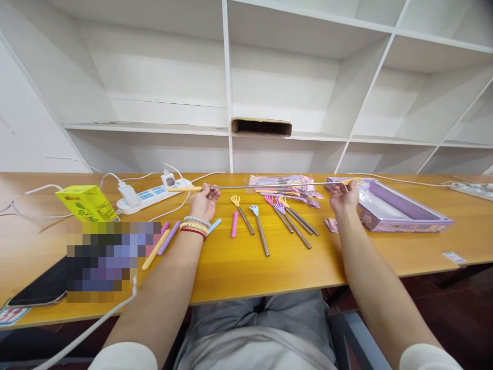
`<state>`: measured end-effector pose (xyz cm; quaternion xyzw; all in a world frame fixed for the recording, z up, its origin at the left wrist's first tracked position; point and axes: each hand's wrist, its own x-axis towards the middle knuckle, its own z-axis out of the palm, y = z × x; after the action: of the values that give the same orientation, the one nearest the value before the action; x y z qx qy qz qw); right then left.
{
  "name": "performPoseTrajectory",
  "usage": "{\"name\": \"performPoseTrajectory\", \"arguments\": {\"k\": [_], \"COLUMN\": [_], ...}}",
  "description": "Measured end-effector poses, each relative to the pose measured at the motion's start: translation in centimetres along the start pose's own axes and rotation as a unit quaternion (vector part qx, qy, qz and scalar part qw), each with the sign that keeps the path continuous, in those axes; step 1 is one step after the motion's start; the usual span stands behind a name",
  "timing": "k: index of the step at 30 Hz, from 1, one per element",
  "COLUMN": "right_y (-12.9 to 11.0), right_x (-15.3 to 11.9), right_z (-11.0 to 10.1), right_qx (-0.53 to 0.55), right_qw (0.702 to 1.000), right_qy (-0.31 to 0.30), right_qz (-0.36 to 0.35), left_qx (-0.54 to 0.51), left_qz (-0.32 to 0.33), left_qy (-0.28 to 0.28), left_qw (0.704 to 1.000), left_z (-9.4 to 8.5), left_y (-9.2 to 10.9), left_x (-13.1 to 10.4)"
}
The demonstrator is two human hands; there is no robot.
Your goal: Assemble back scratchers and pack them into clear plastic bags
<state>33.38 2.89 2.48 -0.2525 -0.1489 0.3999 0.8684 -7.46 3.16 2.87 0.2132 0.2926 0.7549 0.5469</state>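
Left hand (205,200) grips the yellow handle end of an extended rod (269,185); fingers closed around it. Right hand (344,195) holds the opposite end, fingers closed on it near the yellow claw tip. Rod runs level, just above the desk (231,267), spanning between both hands. Below it lie several collapsed scratchers (262,231) with coloured claw heads, side by side. Loose sleeves (164,241) near left wrist. Purple box (400,210) beside right hand. Power strip (154,194) and yellow carton (87,203) at left.

The wooden table (239,272) carries back scratchers (285,216), a power strip (154,195), a purple box (400,210) and a yellow carton (87,203).
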Motion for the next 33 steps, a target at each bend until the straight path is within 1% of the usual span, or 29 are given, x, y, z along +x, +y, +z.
{"name": "performPoseTrajectory", "arguments": {"k": [4, 9, 12, 17, 23, 27, 30, 33], "right_y": [0.1, 0.6, 0.9, 0.6, -0.3, -0.4, -0.2, 0.5], "right_x": [-1.1, -2.6, -3.3, -3.1, -1.7, -1.5, -1.8, -2.4], "right_z": [0.6, 1.4, 1.9, 1.7, 0.7, 0.6, 0.8, 1.2], "right_qx": [0.007, -0.009, -0.017, -0.01, 0.024, 0.037, 0.037, 0.026], "right_qw": [0.999, 0.992, 0.989, 0.989, 0.994, 0.995, 0.995, 0.993], "right_qy": [-0.039, -0.125, -0.144, -0.145, -0.104, -0.091, -0.096, -0.116], "right_qz": [0.008, 0.032, 0.035, 0.032, 0.01, 0.007, 0.009, 0.019], "left_qx": [-0.004, -0.009, -0.011, -0.01, -0.011, -0.013, -0.016, -0.02], "left_qz": [0.001, -0.006, -0.007, 0.0, 0.009, 0.009, 0.008, 0.007], "left_qy": [0.006, 0.004, 0.009, 0.018, 0.024, 0.026, 0.024, 0.022], "left_qw": [1.0, 1.0, 1.0, 1.0, 1.0, 1.0, 1.0, 1.0], "left_z": [0.0, 0.1, 0.2, 0.1, -0.1, -0.1, 0.0, 0.1], "left_y": [-0.1, -0.2, -0.1, 0.2, 0.6, 0.7, 0.6, 0.5], "left_x": [0.0, -0.1, -0.2, -0.1, 0.0, -0.1, -0.1, -0.2]}}
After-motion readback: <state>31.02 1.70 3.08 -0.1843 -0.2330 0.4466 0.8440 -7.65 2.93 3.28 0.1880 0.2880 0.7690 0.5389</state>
